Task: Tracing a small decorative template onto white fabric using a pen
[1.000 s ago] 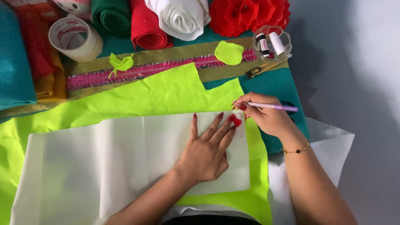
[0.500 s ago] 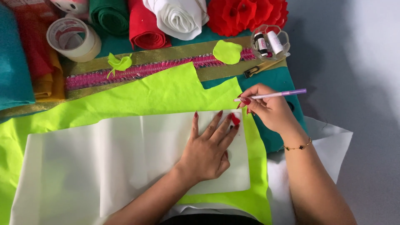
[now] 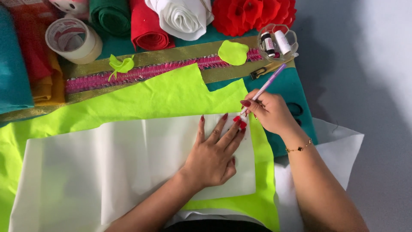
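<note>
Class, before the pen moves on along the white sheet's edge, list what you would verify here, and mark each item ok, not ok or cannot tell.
1. Left hand flat on the white sheet: ok.
2. White sheet lies on the lime felt: ok.
3. Right hand grips the purple pen: ok.
4. Pen tip at the sheet's top right corner: cannot tell, fingers hide it.
5. Line already drawn: cannot tell.

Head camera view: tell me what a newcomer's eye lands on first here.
The neon green felt spread across the middle, with a white sheet laid over it. The left hand presses flat on that sheet's upper right corner, while the right hand holds a lilac pen at its edge. Red fabric flowers sit at top.
</note>
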